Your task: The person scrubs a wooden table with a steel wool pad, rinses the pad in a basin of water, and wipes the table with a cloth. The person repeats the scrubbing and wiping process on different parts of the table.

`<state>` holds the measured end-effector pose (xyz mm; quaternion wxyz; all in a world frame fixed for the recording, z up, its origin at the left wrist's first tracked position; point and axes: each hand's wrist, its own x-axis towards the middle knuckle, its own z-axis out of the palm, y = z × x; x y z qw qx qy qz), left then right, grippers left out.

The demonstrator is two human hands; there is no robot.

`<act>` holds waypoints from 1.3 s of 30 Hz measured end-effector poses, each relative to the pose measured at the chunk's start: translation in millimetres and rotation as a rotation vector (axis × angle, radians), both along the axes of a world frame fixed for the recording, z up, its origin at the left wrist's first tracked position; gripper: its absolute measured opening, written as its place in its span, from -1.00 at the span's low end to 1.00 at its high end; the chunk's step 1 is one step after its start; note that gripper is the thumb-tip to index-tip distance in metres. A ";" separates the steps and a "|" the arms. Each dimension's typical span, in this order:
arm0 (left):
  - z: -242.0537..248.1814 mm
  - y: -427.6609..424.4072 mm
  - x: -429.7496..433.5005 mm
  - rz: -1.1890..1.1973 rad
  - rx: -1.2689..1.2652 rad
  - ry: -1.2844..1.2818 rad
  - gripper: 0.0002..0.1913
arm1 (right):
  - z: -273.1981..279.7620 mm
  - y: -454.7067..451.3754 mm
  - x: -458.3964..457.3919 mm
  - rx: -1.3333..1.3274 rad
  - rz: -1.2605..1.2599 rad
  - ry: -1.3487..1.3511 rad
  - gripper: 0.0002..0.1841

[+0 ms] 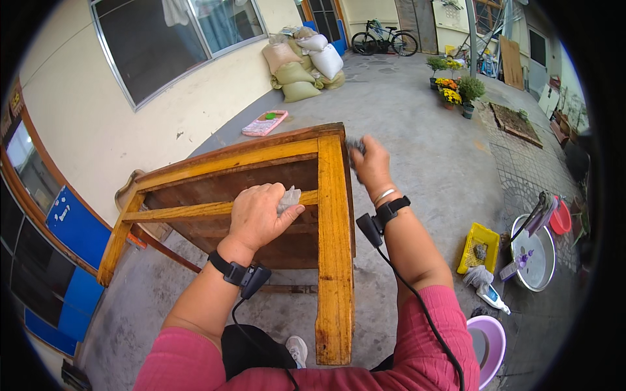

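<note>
Tipped on its side before me is a varnished wooden table (335, 234), its yellow-brown legs and rails towards me. My left hand (259, 212) closes around its middle crossbar (181, 213), with a crumpled pale grey cloth (290, 199) under the fingers. My right hand (372, 163) grips a dark grey scouring pad (354, 149), probably steel wool, at the outer right side of the frame near the upper corner. The right fingers look slightly blurred, and part of the pad is hidden behind them.
On the right stand a yellow plastic basket (480, 247), a metal basin (543, 259), a purple basin (495, 349) and a white bottle (494, 297). Filled sacks (298, 73) lean by the wall. Potted flowers (449, 90) and a bicycle (384, 39) are farther back. A pink-edged mat (264, 123) lies behind the table.
</note>
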<state>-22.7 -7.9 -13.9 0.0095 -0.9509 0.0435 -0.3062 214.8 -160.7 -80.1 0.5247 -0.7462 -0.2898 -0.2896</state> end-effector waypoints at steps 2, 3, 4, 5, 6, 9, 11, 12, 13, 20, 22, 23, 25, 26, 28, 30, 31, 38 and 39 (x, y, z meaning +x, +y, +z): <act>-0.7 0.1 -0.2 0.004 -0.004 0.005 -0.39 | 15.1 3.5 8.8 0.158 -0.024 -0.280 -0.78; -1.1 0.2 0.0 0.002 -0.003 0.002 -0.40 | 22.1 6.9 13.6 0.100 -0.012 -0.228 -0.78; -1.2 0.5 0.2 0.000 -0.002 0.000 -0.40 | 25.5 9.8 16.5 0.065 0.003 -0.260 -0.78; -1.2 0.7 0.7 -0.003 -0.001 -0.003 -0.40 | 27.9 12.0 19.1 0.067 0.017 -0.371 -0.79; -1.2 1.2 0.8 -0.003 0.006 -0.005 -0.40 | 24.2 12.9 16.9 0.081 0.019 -0.305 -0.78; -2.6 -0.1 -0.4 -0.002 -0.005 -0.011 -0.42 | 12.0 8.2 7.9 -0.115 -0.038 -0.068 -0.78; -0.6 0.1 -0.2 -0.004 -0.014 -0.018 -0.43 | 12.0 1.6 3.0 -0.079 -0.044 -0.054 -0.82; 0.3 0.3 -0.7 -0.003 -0.006 -0.016 -0.43 | 15.8 -0.8 1.7 -0.009 -0.045 -0.082 -0.83; 0.6 0.3 -1.3 -0.001 -0.005 -0.013 -0.44 | 20.6 -3.3 0.6 0.010 -0.075 -0.008 -0.84; -0.4 0.7 -0.8 0.029 0.014 -0.018 -0.45 | 48.3 7.6 1.1 -0.200 -0.007 -0.394 -0.85; -1.1 0.8 -1.2 0.013 0.009 -0.036 -0.47 | 46.3 7.2 -1.7 -0.213 -0.025 -0.312 -0.84; -0.6 1.1 -1.6 0.003 0.018 -0.043 -0.47 | 47.1 5.5 -3.0 -0.215 -0.009 -0.381 -0.85; -0.2 1.2 -2.0 0.014 -0.011 -0.015 -0.48 | 54.4 0.7 -5.3 -0.289 -0.041 -0.388 -0.85; 0.3 1.6 -1.9 0.024 -0.024 -0.004 -0.49 | 60.7 -1.6 -6.9 -0.329 -0.045 -0.408 -0.84; 0.4 1.9 -2.8 0.019 -0.010 -0.039 -0.49 | 76.6 -2.8 -10.9 -0.337 0.095 -0.476 -0.83; 0.0 1.8 -2.5 0.007 -0.002 -0.056 -0.49 | 90.4 1.4 -15.7 -0.403 0.252 -0.595 -0.85; -0.1 2.0 -2.8 0.005 0.000 -0.061 -0.49 | 96.3 9.7 -17.1 -0.529 0.225 -0.594 -0.86; -2.7 6.5 -3.6 -0.027 -0.019 -0.075 -0.48 | 102.3 22.0 4.9 -0.837 0.108 -0.551 -0.85; -3.4 6.5 -3.9 -0.025 -0.032 -0.075 -0.48 | 101.6 11.7 8.2 -0.809 0.114 -0.539 -0.86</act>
